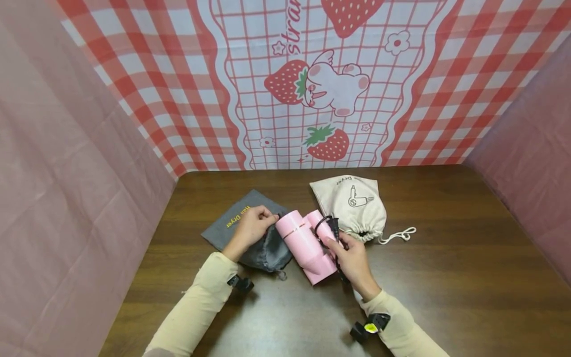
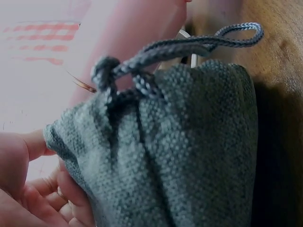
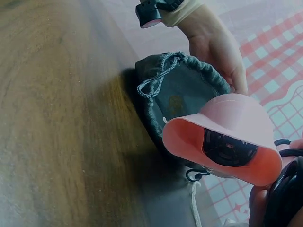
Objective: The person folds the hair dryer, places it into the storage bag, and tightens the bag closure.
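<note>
A pink hair dryer (image 1: 303, 243) with a folded handle is in my right hand (image 1: 355, 263), whose fingers grip the handle and the bundled black power cord (image 1: 335, 228). To its left lies a dark grey drawstring pouch (image 1: 273, 250) printed "Hair Dryer" in yellow. My left hand (image 1: 253, 229) pinches the edge of the pouch's mouth beside the dryer's end. In the right wrist view, the mouth of the pouch (image 3: 177, 92) gapes wide behind the dryer's flared nozzle (image 3: 227, 146). The left wrist view shows the grey cloth (image 2: 156, 151) and its knotted drawstring (image 2: 175, 52) close up.
A cream drawstring bag (image 1: 352, 208) with a hair dryer drawing lies behind my right hand, its white cord (image 1: 399, 235) trailing right. Brown wooden tabletop (image 1: 468, 258) extends around. A strawberry-print checked cloth (image 1: 339, 99) hangs at the back, with pink cloth (image 1: 85, 173) at the sides.
</note>
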`<state>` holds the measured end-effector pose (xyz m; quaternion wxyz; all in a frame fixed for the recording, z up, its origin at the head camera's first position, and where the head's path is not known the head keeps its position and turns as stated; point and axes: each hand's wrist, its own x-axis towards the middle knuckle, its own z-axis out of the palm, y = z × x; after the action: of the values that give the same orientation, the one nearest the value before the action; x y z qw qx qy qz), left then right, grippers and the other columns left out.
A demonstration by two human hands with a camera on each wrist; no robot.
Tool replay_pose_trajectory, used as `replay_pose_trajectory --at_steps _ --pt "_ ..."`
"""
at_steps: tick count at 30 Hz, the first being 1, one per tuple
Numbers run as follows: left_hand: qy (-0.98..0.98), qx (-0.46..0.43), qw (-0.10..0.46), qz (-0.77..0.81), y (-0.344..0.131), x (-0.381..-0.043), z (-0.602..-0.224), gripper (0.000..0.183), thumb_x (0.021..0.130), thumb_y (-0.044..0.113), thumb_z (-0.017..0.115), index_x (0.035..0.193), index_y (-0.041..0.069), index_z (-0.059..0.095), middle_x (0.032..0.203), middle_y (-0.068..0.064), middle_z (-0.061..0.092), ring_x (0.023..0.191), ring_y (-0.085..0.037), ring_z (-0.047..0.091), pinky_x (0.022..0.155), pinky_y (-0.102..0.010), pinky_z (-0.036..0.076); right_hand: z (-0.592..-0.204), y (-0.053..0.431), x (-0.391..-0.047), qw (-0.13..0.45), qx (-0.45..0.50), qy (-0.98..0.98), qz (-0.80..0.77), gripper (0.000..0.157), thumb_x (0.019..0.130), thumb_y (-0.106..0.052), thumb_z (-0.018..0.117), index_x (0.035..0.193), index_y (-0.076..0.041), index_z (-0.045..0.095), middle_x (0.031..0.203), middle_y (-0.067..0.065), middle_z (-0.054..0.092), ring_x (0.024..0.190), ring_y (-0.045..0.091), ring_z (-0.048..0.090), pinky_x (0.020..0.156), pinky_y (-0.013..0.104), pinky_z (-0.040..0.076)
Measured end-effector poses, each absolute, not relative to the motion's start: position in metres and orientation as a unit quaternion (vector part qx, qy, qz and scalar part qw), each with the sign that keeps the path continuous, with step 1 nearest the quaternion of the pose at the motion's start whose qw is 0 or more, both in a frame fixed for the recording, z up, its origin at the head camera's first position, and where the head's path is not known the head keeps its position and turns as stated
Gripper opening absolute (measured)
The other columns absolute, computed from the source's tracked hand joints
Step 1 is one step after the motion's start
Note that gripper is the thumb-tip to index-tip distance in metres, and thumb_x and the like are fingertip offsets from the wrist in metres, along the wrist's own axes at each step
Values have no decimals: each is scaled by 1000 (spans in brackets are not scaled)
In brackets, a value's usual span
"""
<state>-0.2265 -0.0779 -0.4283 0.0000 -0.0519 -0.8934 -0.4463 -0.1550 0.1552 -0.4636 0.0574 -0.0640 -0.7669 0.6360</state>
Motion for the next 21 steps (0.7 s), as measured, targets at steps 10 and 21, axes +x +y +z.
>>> replay_pose_trajectory --at_steps 10,21 --pt "-908 -58 5 -414 -73 -227 -426 15 78 23 64 87 11 67 75 -5 64 65 -13 54 60 -23 41 -463 154 -152 51 -56 -778 623 17 80 -19 67 85 -3 65 53 -6 50 48 5 48 48 22 43" --pt "-906 -63 26 -418 -68 -228 -424 15 78 27 65 81 12 66 70 -3 62 62 -11 52 59 -22 40 -436 143 -141 44 -49 -806 589 16 81 -11 65 89 2 65 57 1 54 50 5 50 49 19 43"
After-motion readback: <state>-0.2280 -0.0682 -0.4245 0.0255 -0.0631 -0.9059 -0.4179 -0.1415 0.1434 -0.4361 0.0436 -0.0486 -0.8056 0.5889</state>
